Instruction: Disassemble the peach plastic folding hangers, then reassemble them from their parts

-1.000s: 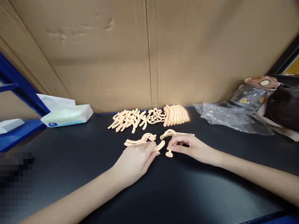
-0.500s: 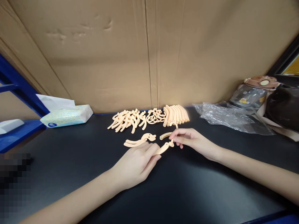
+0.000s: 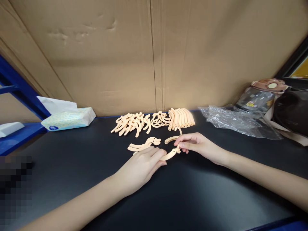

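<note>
While L hand (image 3: 141, 168) pinches curved pc. (image 3: 168, 155), 1 end hidden, R hand (image 3: 197, 145) pinches half-covered thin pc. (image 3: 178, 149)

Bare hands, bare forearms

The left hand (image 3: 141, 165) and right hand (image 3: 194, 143) are uncovered, with slender fingers (image 3: 157, 156) and smooth backs. The left forearm (image 3: 96, 200) and right forearm (image 3: 262, 176) are bare too, slim and smooth, widening gently from narrow wrists (image 3: 226, 158).

curved pcs (image 3: 168, 156) smooth matt plas.; tabletop (image 3: 204, 189) semi-gloss; backbd (image 3: 108, 70) matt cardbd; wrap (image 3: 231, 120) crinkly glossy plas.
</note>
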Available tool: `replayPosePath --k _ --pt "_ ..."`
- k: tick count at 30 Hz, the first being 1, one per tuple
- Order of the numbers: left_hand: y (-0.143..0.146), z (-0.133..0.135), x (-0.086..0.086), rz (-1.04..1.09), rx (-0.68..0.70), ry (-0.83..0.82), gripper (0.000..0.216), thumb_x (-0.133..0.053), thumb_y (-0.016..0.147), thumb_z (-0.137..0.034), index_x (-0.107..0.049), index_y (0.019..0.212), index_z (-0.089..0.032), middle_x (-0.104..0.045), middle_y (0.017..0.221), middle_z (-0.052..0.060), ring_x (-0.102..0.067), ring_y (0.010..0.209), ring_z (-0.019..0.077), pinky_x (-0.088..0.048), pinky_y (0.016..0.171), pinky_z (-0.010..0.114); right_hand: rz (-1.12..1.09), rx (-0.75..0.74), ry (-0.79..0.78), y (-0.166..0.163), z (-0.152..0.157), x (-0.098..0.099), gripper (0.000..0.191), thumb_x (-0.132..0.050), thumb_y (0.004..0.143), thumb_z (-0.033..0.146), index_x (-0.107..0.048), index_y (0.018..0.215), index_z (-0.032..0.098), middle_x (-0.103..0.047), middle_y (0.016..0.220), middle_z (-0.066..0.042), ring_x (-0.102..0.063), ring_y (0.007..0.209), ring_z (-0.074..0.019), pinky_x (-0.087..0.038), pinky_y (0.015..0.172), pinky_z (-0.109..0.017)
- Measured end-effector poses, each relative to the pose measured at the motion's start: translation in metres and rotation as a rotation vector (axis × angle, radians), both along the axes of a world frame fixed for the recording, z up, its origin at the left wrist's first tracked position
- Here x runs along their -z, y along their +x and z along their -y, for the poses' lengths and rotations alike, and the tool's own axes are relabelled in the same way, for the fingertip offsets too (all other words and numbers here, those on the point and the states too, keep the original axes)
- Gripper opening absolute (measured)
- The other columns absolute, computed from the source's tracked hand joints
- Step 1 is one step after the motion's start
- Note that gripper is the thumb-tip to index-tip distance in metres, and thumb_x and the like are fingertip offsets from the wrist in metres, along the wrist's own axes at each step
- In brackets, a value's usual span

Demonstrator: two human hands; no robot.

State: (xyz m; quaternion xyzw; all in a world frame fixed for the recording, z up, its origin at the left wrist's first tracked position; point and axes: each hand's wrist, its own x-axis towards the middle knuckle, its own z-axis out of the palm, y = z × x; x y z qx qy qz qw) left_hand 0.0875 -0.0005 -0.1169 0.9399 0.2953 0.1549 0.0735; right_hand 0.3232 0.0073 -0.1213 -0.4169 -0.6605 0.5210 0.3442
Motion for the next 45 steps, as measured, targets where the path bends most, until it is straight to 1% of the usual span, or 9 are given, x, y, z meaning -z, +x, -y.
replayPosePath --k 10,18,24,28,33,39,45 --pt "-0.0009 -0.0012 0.0016 -0.013 0.021 0.009 0.014 -0.039 0.096 -0.023 -0.051 0.092 -0.018 -0.055 0.078 0.001 -0.053 0.07 0.0148 -0.041 0.061 0.025 0.005 -0.02 0.025 -0.0006 -0.0001 0.0006 0.02 -0.062 0.082 0.036 -0.07 0.09 0.019 -0.065 0.08 -0.001 -0.049 0.065 -0.0096 -0.041 0.061 -0.024" --pt "-0.0004 -0.0017 0.0028 -0.033 0.006 0.082 0.017 -0.037 0.096 -0.025 -0.052 0.092 -0.018 -0.056 0.076 0.001 -0.054 0.068 0.0149 -0.041 0.06 0.025 0.039 -0.001 0.024 -0.0005 0.0022 0.0003 0.024 -0.061 0.082 0.04 -0.069 0.089 0.018 -0.065 0.081 -0.001 -0.047 0.062 -0.0094 -0.041 0.06 -0.025" --pt "-0.0004 -0.0013 0.0043 -0.045 -0.01 0.143 0.02 -0.036 0.097 -0.027 -0.053 0.091 -0.018 -0.057 0.075 0.001 -0.055 0.067 0.0152 -0.041 0.059 0.025 0.052 0.013 0.044 -0.0024 0.0028 -0.0007 0.024 -0.059 0.083 0.039 -0.068 0.089 0.017 -0.064 0.082 -0.001 -0.045 0.059 -0.008 -0.039 0.058 -0.025" --pt "0.0003 -0.0012 0.0048 -0.063 -0.021 0.185 0.02 -0.036 0.097 -0.026 -0.053 0.092 -0.018 -0.059 0.075 0.001 -0.056 0.067 0.0154 -0.041 0.059 0.025 0.056 0.028 0.06 -0.0027 0.0033 0.0004 0.025 -0.06 0.083 0.039 -0.068 0.089 0.016 -0.063 0.081 -0.001 -0.044 0.058 -0.0079 -0.038 0.057 -0.024" --pt "0.0008 -0.0013 0.0053 -0.09 -0.026 0.201 0.018 -0.038 0.096 -0.024 -0.053 0.091 -0.017 -0.059 0.075 0.001 -0.057 0.066 0.0155 -0.041 0.058 0.025 0.074 0.041 0.076 -0.0028 0.0036 0.0021 0.028 -0.058 0.083 0.042 -0.068 0.089 0.016 -0.064 0.081 -0.002 -0.045 0.059 -0.0087 -0.038 0.055 -0.024" --pt "0.0013 0.0008 0.0048 -0.093 -0.02 0.223 0.018 -0.038 0.096 -0.024 -0.052 0.085 -0.018 -0.056 0.07 -0.002 -0.054 0.06 0.014 -0.036 0.053 0.024 0.1 0.066 0.094 -0.0051 0.0049 0.0017 0.029 -0.058 0.083 0.043 -0.067 0.087 0.016 -0.062 0.077 -0.002 -0.044 0.057 -0.0089 -0.037 0.054 -0.025" --pt "0.0016 -0.0005 0.0065 -0.109 0.014 0.291 0.021 -0.036 0.097 -0.024 -0.051 0.083 -0.017 -0.053 0.068 -0.003 -0.052 0.057 0.0137 -0.033 0.05 0.025 0.123 0.08 0.153 -0.0064 0.0045 0.0025 0.027 -0.056 0.085 0.04 -0.066 0.086 0.015 -0.061 0.076 -0.002 -0.044 0.057 -0.0087 -0.038 0.054 -0.024"
